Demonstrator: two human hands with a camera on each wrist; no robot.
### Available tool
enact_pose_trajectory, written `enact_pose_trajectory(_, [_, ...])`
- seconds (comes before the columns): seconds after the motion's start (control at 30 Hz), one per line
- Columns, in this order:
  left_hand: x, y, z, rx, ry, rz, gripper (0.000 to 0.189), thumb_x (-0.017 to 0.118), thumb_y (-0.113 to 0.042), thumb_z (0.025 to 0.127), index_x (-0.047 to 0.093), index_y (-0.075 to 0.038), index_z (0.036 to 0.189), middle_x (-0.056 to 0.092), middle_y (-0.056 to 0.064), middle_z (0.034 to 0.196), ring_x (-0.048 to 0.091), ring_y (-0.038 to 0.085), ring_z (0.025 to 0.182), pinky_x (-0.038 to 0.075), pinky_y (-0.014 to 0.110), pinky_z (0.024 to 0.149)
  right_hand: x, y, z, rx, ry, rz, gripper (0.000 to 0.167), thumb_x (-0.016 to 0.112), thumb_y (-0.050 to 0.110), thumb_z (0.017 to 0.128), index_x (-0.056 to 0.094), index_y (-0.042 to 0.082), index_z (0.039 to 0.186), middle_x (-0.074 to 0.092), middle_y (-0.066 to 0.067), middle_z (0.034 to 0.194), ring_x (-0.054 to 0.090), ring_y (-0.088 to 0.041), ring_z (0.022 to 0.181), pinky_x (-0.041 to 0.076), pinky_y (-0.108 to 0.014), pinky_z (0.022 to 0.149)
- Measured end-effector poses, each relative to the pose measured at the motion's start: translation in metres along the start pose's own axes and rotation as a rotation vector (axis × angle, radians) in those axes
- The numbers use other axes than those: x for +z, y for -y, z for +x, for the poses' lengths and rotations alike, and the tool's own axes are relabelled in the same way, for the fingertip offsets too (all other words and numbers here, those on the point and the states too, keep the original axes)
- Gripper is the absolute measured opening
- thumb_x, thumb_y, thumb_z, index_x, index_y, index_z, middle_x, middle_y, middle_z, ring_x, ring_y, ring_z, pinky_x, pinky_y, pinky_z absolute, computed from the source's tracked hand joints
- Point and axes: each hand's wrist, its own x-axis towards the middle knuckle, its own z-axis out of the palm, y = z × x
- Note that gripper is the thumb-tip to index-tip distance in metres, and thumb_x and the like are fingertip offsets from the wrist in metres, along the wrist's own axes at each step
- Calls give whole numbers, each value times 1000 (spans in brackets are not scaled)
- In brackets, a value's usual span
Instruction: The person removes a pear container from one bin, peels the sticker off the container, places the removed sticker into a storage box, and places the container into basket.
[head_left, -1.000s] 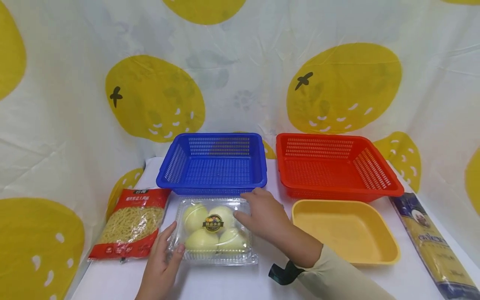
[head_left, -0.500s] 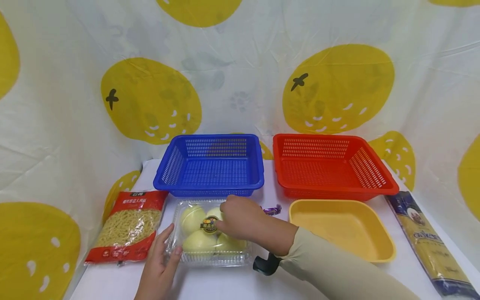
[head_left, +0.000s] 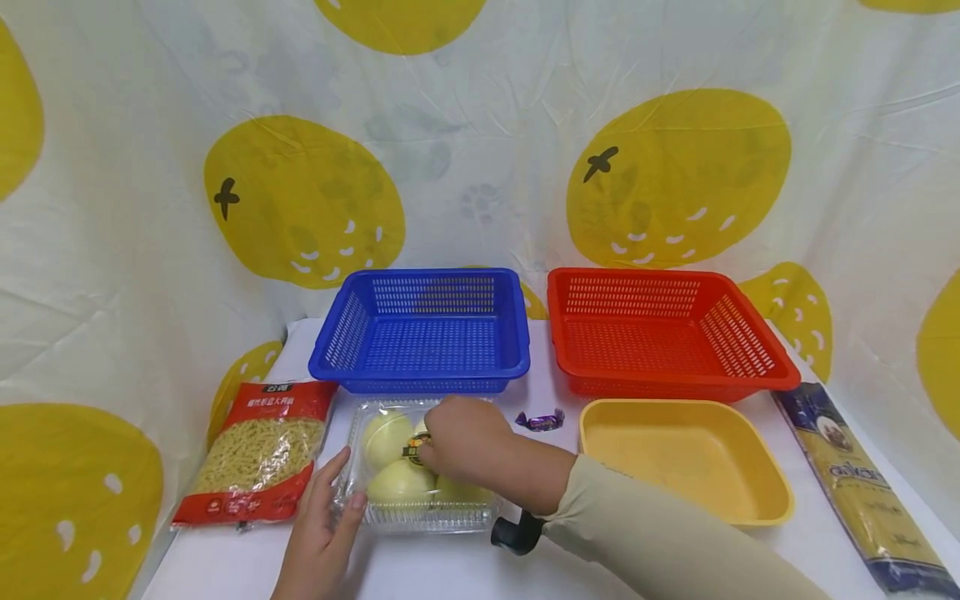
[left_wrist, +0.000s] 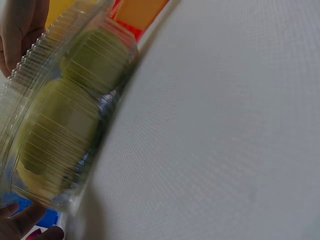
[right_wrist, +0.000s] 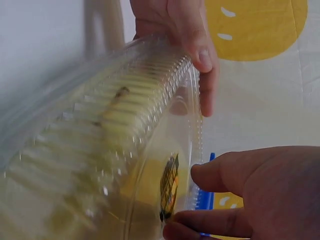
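Evidently, in the head view, your work centres on the clear plastic box [head_left: 420, 522] of pale fruit [head_left: 400, 483], lying flat on the white table [head_left: 225, 558] just in front of the blue basket [head_left: 418, 374], with the pasta bag [head_left: 258, 454] near its left side and a purple-wrapped sweet [head_left: 542, 421] off its far right corner. Your right hand [head_left: 467, 442] arches over the box, fingertips by the round label [head_left: 414, 450]; best to keep that touch light — thin plastic should flex if you lean on it — and let your left hand [head_left: 321, 525] steady the near left corner. It lies loose there, thumb and fingers spread, gripping nothing. In the left wrist view, the ridged side shows fruit behind it, and your left fingers sit apart by the corner. In the right wrist view, your left thumb overlaps the rim; your right digits are parted, relaxed, pinching nothing visible — the lower ones seem to touch beside the label, though exact contact is hard to tell.
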Motion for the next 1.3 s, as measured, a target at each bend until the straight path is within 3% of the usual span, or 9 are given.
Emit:
enact_pose_trajectory(0.2, [1,0,-1,-19,5,2,57,59,-31,111,40,-20,163,40,14,165,33,48,152,30,82,111,6,5,2,9,-23,-14,20,74,35,94,67,17,89,59,4,77,56,-15,70,50,-35,57])
enact_pose_trajectory(0.4, [2,-2,-1,-58,27,11,58,58,-36,111,38,-22,164,39,14,166,32,49,153,29,82,111,14,8,6,46,-16,-15,26,75,32,95,70,13,112,64,1,87,58,-17,76,53,-36,63])
enact_pose_trajectory(0.6, [2,-2,0,-77,40,18,59,58,-39,111,38,-23,164,39,15,166,32,49,153,29,83,110,14,7,8,46,-37,-14,12,75,24,95,64,19,97,61,4,79,56,-16,69,50,-34,58])
enact_pose_trajectory(0.73, [1,-2,0,-65,42,23,58,57,-37,112,37,-23,164,38,15,166,32,49,153,30,83,110,8,6,5,10,-83,74,15,74,21,95,61,21,88,58,8,74,55,-14,66,47,-31,56])
enact_pose_trajectory(0.93, [0,-3,1,-60,39,17,58,58,-35,112,37,-21,164,39,16,165,32,48,153,29,82,112,-8,5,-4,-76,-180,171,17,74,17,96,60,23,87,57,11,74,55,-10,68,46,-26,56])
enact_pose_trajectory(1.13, [-2,-4,2,-74,48,23,59,58,-38,112,37,-21,164,38,16,166,31,49,153,28,83,111,-20,-2,-12,-92,-121,302,13,71,15,99,63,22,92,60,10,76,56,-11,72,49,-23,62])
enact_pose_trajectory(1.3, [-1,-3,2,-50,31,26,58,58,-36,112,38,-21,164,39,15,165,32,48,153,29,82,111,-23,-16,-21,-101,-69,327,13,69,15,101,61,22,93,60,9,78,57,-11,75,49,-24,62])
